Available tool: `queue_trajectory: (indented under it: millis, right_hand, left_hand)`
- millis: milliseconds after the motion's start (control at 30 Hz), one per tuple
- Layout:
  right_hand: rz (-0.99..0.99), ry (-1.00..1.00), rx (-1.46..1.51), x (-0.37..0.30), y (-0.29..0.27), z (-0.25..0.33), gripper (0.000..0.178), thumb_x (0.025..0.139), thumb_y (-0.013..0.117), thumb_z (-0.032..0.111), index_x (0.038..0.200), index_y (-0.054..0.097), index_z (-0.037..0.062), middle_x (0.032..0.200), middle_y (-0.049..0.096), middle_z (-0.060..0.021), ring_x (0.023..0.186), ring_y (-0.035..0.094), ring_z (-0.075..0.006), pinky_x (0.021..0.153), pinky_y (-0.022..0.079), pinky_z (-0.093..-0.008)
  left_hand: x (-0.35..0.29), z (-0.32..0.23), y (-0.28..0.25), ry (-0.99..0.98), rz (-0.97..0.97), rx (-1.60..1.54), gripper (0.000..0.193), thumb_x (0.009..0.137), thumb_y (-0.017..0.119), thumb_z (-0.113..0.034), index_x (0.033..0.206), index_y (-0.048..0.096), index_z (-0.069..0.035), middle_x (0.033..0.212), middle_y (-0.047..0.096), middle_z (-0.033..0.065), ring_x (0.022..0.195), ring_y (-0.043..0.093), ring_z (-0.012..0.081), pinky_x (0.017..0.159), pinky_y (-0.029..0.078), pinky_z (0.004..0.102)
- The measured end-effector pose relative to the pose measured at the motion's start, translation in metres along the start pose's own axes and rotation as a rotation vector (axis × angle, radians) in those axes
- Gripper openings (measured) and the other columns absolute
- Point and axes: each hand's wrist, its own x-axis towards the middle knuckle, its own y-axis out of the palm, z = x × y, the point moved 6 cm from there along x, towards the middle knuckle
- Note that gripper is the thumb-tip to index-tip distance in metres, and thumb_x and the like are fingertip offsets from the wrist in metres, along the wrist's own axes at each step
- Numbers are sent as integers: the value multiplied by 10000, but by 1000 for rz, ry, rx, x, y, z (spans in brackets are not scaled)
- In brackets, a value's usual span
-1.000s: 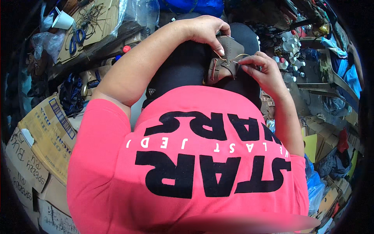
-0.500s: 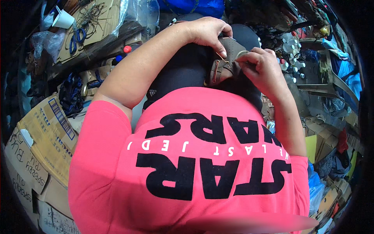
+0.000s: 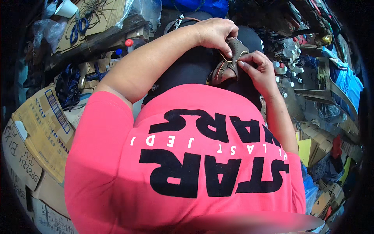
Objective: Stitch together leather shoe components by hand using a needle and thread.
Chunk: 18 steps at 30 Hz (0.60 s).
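A brown leather shoe (image 3: 225,72) with a moccasin-style toe rests on my dark-trousered lap. My left hand (image 3: 220,36) grips the shoe's upper from the far left, its thumb pressing near the lace holes and the other fingers curled behind. On the near right side, my right hand (image 3: 260,71) pinches with thumb and forefinger close to the eyelets. A thin pale lace (image 3: 245,53) curves over the upper towards these fingertips. How much of the lace lies between them is hidden. The shoe's heel end is partly covered by my left hand.
Blue-handled scissors (image 3: 80,28) lie on cardboard at the far left, near a white cup (image 3: 67,8). Capped bottles (image 3: 286,70) crowd the floor on the right, before a grey plastic chair (image 3: 319,91). Cardboard boxes (image 3: 43,128) stand on the left.
My left hand and the shoe sit slightly further right in the picture. My right hand's fingers have closed in beside the eyelets, and the lace's curve has changed a little.
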Motion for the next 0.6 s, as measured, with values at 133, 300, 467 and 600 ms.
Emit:
queue_trajectory:
  millis: [133,300,467,600]
  right_hand:
    - [0,-43,-223,-2,-4,15,91,731,756,107,809,711,92,740,615,-61,724,591,-244,700,450,-369]
    - [-25,9,29,-7,-11,12,117,724,767,116,823,707,103,710,577,-64,717,591,-242,663,453,-371]
    - [28,-165,-172,5,0,21,98,747,748,139,837,719,113,693,558,-70,699,571,-259,652,441,-373]
    - [72,-122,-202,-7,-7,26,158,774,715,113,927,731,150,720,554,-53,747,553,-263,758,419,-368]
  left_hand:
    - [-5,-2,-2,53,-30,-15,505,575,862,-287,946,638,-28,917,618,141,891,609,308,760,480,376]
    - [-6,-7,-2,4,-29,-15,509,570,865,-276,959,646,-29,930,626,138,907,612,306,774,483,374]
    - [-21,-9,-10,104,-131,65,486,621,828,-208,1047,659,-45,1030,630,134,991,610,281,864,485,355]
    - [-86,11,-74,-32,-453,-8,373,775,497,-19,1118,643,-43,1072,619,110,1085,579,230,950,455,354]
